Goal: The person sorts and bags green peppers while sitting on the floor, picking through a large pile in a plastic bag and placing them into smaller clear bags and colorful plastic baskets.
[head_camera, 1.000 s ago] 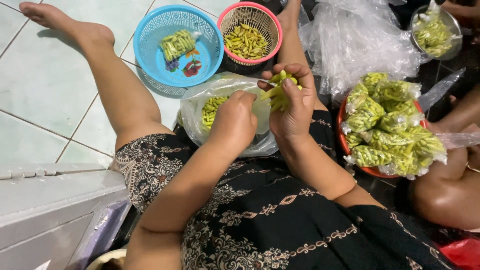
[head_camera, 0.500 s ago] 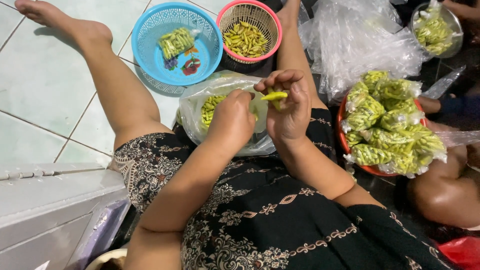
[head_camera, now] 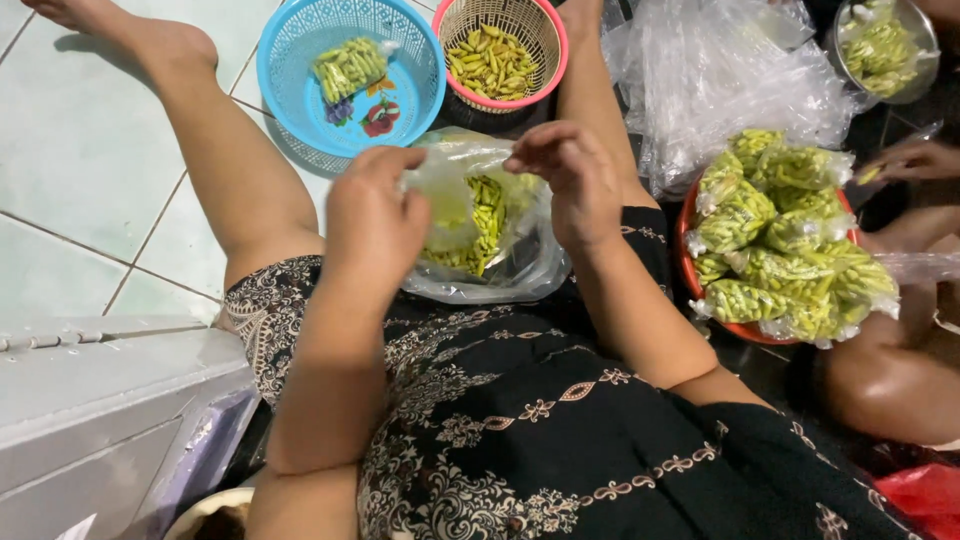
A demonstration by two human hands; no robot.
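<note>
a clear bag (head_camera: 480, 225) partly filled with green chillies (head_camera: 478, 222) sat on the person's lap, over a black patterned dress (head_camera: 520, 420), seen from above. the left hand (head_camera: 372, 222) pinched the bag's top edge on one side, fingers curled together on the plastic. the right hand (head_camera: 565, 180) gripped the opposite side of the edge, fingertips pressed together on it, so the bag's mouth was held between both hands. just beyond the bag, on the tiled floor (head_camera: 90, 150), stood a blue basket (head_camera: 300, 60) holding one filled packet (head_camera: 348, 68), and beside it a pink basket (head_camera: 550, 45) of loose chillies. to the right, a red bowl (head_camera: 700, 305) was heaped with filled packets, and behind it lay a pile of empty clear bags (head_camera: 730, 70). a metal bowl (head_camera: 838, 50) of chillies sat at the far upper right. another person's hand (head_camera: 915, 160) rested near the red bowl. a grey box (head_camera: 90, 390) sat at the lower left.
</note>
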